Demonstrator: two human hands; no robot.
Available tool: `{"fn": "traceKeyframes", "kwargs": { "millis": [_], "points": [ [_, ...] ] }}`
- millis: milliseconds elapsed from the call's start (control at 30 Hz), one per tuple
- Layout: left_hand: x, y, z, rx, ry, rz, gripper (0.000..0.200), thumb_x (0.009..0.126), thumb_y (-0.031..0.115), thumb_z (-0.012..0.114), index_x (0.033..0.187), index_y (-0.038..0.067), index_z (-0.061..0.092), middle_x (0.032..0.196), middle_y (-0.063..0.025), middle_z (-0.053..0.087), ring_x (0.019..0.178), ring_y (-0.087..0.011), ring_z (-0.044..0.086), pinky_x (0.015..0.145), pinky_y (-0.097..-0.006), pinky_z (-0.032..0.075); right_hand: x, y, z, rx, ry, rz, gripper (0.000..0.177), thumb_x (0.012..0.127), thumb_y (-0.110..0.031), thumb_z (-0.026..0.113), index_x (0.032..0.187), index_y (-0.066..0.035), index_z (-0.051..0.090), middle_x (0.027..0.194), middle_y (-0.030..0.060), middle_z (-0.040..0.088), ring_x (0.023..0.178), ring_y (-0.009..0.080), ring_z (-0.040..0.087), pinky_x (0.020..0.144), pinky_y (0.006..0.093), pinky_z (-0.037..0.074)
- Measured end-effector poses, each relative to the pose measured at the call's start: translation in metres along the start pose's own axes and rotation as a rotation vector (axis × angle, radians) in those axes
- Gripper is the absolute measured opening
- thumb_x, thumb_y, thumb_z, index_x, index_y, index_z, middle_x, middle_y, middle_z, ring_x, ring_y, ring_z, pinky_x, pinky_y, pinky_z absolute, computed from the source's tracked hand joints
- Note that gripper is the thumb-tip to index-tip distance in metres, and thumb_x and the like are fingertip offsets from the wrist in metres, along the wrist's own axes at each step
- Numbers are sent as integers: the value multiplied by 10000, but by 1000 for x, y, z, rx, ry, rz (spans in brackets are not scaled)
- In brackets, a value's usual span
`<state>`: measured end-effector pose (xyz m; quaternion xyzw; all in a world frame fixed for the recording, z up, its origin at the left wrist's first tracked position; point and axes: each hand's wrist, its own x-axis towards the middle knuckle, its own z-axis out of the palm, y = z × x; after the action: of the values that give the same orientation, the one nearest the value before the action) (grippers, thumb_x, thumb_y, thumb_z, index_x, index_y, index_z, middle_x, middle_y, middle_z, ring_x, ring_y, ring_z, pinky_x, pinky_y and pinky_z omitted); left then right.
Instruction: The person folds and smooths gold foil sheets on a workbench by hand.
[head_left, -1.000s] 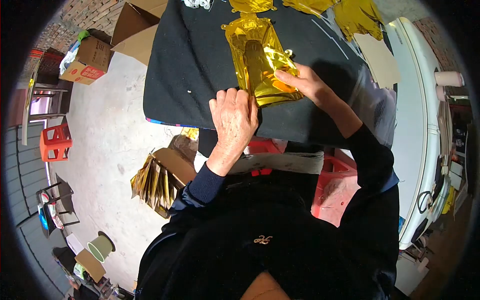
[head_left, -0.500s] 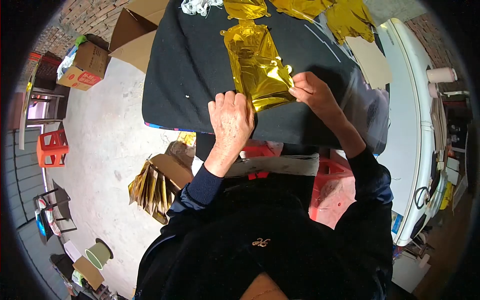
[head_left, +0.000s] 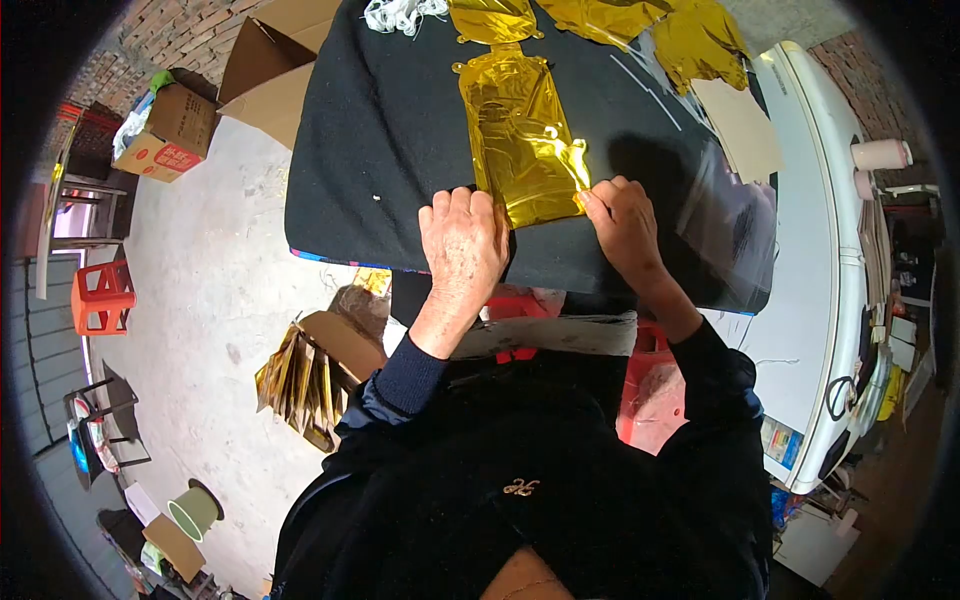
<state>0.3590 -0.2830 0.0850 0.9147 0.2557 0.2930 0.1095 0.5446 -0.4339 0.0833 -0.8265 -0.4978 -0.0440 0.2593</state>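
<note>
A shiny gold foil sheet (head_left: pixel 520 130) lies on the black cloth-covered table (head_left: pixel 370 130). Its near left corner is under the curled fingers of my left hand (head_left: pixel 463 235). At the near right corner, my right hand (head_left: pixel 625 225) pinches the foil between thumb and fingers. Another gold foil piece (head_left: pixel 492 20) adjoins the far end of the sheet. More crumpled gold foil (head_left: pixel 700 45) lies at the table's far right, with thin white sticks (head_left: pixel 645 90) beside it. A bundle of white string (head_left: pixel 400 12) rests at the far edge.
Beige card (head_left: pixel 738 130) and clear plastic (head_left: pixel 730 215) lie on the table's right side. Folded gold foil in a box (head_left: pixel 300 385) stands on the floor at left. Farther left are a red stool (head_left: pixel 103 298) and cardboard boxes (head_left: pixel 180 130). A white machine (head_left: pixel 815 250) stands at right.
My right hand has moved slightly down and right with the foil corner. The foil's near edge lies lower and flatter, and its far end has shifted a little right.
</note>
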Motion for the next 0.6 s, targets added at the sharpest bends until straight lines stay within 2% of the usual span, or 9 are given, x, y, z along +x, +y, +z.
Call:
{"fn": "traceKeyframes", "kwargs": {
  "millis": [167,300,400,600],
  "points": [
    [0,-1,0,-7,17,3,171,847,157,747,832,59,607,793,-109,575,809,-293,567,718,-438,399,-8,-5,8,-104,80,-45,127,947,-213,686,962,-101,627,920,64,562,909,281,555,809,447,414],
    [1,-2,0,-13,21,9,187,859,166,750,826,62,599,782,-111,572,793,-296,565,712,-438,398,-9,-13,7,-131,86,-11,135,945,-217,687,921,-97,629,905,66,558,899,276,547,802,440,403],
    [1,-2,-3,-8,15,-17,201,918,214,720,835,69,608,791,-108,598,797,-302,573,729,-437,404,-9,-16,7,-141,95,-5,137,944,-215,688,899,-99,630,902,66,556,890,274,542,797,435,398],
    [0,-1,-4,19,6,-56,198,921,219,708,834,66,618,787,-107,605,792,-302,577,730,-436,400,-10,-20,6,-149,98,16,132,957,-196,651,886,-87,626,903,75,560,893,291,541,802,441,394]
  ]
}}
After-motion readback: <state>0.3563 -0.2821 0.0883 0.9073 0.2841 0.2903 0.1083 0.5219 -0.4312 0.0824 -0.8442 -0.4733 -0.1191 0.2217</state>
